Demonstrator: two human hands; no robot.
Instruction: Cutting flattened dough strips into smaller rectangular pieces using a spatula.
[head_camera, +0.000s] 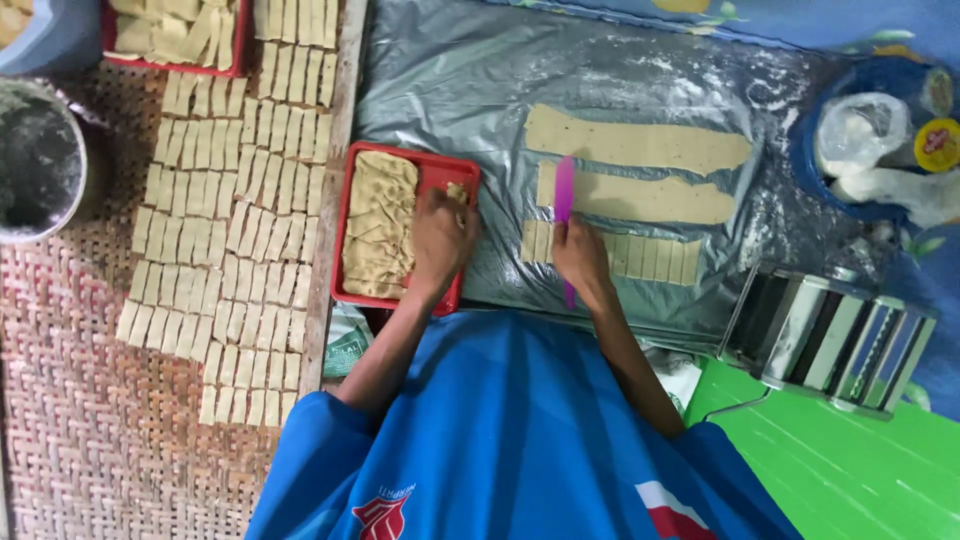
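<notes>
Head view: the left hand (441, 236) reaches palm-down into the red tray (440, 168), fingers curled over dough pieces (378, 226), while the right hand (580, 258) grips a pink cutter (564, 198) upright against the cut dough strip (612, 255). Two uncut strips (636, 146) lie beyond on the floured plastic sheet (460, 80), with bare sheet between tray and strips.

The plastic sheet (470, 90) in the upper middle looked shiny and crinkly, with white flour dust on it. The dough strips (640, 145) on it were matt, soft and pale. The pink cutter (564, 195) looked like smooth plastic. The red tray (450, 170) at centre left was glossy plastic. The woven mat (80, 400) at lower left looked rough and dry. The roller machine (830, 340) at lower right was shiny metal. The shirt (510, 430) was smooth blue cloth.
</notes>
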